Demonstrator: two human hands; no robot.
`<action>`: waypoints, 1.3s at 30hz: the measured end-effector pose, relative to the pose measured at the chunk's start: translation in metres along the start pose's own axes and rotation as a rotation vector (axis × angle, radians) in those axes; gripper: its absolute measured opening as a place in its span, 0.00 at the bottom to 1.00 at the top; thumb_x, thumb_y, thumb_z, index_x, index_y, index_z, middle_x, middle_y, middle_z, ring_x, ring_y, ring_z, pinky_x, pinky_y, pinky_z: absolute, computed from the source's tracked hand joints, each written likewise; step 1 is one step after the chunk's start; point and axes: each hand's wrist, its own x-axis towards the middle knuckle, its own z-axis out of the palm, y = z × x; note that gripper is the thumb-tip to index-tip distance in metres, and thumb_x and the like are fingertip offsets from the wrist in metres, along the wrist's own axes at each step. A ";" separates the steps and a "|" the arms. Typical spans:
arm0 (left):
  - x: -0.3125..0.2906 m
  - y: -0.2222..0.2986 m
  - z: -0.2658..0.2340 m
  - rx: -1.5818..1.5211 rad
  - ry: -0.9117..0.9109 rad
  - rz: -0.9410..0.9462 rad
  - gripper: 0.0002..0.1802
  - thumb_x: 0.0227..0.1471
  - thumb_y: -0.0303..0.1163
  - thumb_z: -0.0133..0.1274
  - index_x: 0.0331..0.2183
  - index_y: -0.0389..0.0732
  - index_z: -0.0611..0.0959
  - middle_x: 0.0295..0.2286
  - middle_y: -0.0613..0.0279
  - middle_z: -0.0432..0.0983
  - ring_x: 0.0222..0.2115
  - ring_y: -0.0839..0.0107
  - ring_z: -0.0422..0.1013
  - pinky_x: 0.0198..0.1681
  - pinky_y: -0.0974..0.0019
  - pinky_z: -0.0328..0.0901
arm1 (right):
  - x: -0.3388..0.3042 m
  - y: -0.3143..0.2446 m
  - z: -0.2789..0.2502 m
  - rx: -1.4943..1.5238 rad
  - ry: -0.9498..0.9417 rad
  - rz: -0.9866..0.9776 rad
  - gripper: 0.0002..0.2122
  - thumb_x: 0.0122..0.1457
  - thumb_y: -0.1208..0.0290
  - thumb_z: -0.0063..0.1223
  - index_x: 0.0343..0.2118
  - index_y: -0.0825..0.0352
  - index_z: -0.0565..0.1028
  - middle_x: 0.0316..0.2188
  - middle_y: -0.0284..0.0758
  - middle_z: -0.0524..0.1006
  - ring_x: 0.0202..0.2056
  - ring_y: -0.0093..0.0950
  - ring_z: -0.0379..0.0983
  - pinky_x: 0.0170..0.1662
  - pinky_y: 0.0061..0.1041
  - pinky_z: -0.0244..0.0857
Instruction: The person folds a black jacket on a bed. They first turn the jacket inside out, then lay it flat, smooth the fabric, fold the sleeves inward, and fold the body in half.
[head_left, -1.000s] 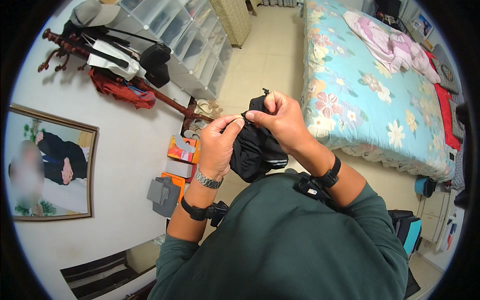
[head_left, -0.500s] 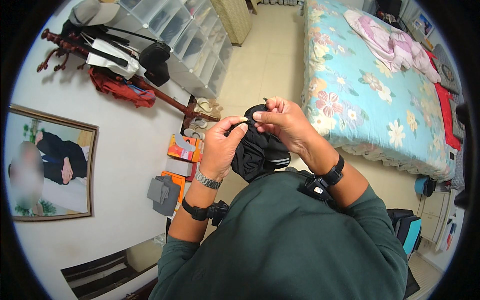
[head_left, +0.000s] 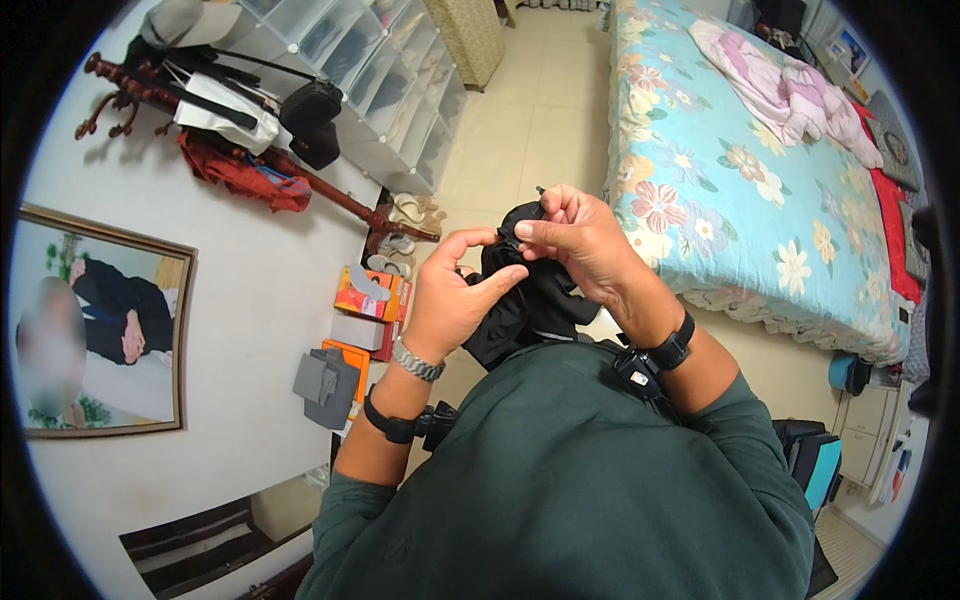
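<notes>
A black cloth garment (head_left: 505, 325) hangs bunched in front of my chest, held up by both hands. My right hand (head_left: 592, 245) pinches its gathered upper edge between thumb and fingers. A small dark tip, perhaps a cord end, sticks up above those fingers. My left hand (head_left: 448, 295) is curled round the garment's left side. Its index finger reaches the edge beside the right thumb, while the left thumb lies lower across the cloth. Folds hide some of the left fingers. Which part of the garment is gripped, I cannot tell.
To the right is a bed (head_left: 720, 220) with a flowered blue cover. A wooden coat rack (head_left: 340, 195) with bags leans in from the left, near clear storage boxes (head_left: 400, 110). Shoes (head_left: 405, 215) and orange boxes (head_left: 365, 300) sit along the left wall.
My left thumb has moved away from the index finger, down and right over the cloth. My right hand has shifted slightly up and right, and the garment has turned a little.
</notes>
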 end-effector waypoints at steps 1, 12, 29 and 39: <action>-0.001 -0.001 0.004 0.007 0.016 -0.020 0.16 0.62 0.28 0.73 0.50 0.36 0.90 0.42 0.66 0.88 0.32 0.83 0.75 0.36 0.72 0.71 | -0.001 0.001 0.001 -0.007 -0.030 -0.010 0.17 0.64 0.82 0.74 0.39 0.59 0.72 0.34 0.33 0.86 0.35 0.27 0.88 0.41 0.26 0.84; -0.003 0.000 0.004 0.016 0.007 0.130 0.08 0.69 0.23 0.64 0.47 0.31 0.91 0.39 0.64 0.87 0.39 0.79 0.78 0.46 0.70 0.73 | -0.006 -0.001 0.007 -0.293 -0.024 -0.112 0.16 0.64 0.82 0.76 0.39 0.63 0.73 0.31 0.29 0.82 0.34 0.19 0.83 0.38 0.21 0.78; -0.009 -0.008 0.003 -0.442 -0.045 -0.251 0.11 0.69 0.22 0.59 0.49 0.31 0.90 0.40 0.72 0.83 0.41 0.84 0.73 0.48 0.74 0.69 | -0.009 -0.003 -0.001 -0.215 -0.061 -0.042 0.16 0.65 0.83 0.72 0.32 0.61 0.71 0.30 0.33 0.84 0.31 0.26 0.86 0.36 0.26 0.82; -0.010 -0.020 0.003 -0.449 -0.069 -0.265 0.14 0.66 0.18 0.54 0.50 0.34 0.89 0.46 0.68 0.83 0.47 0.80 0.74 0.55 0.73 0.67 | -0.002 0.004 -0.007 -0.098 -0.055 0.042 0.12 0.67 0.81 0.72 0.36 0.62 0.74 0.33 0.35 0.86 0.32 0.27 0.87 0.37 0.26 0.83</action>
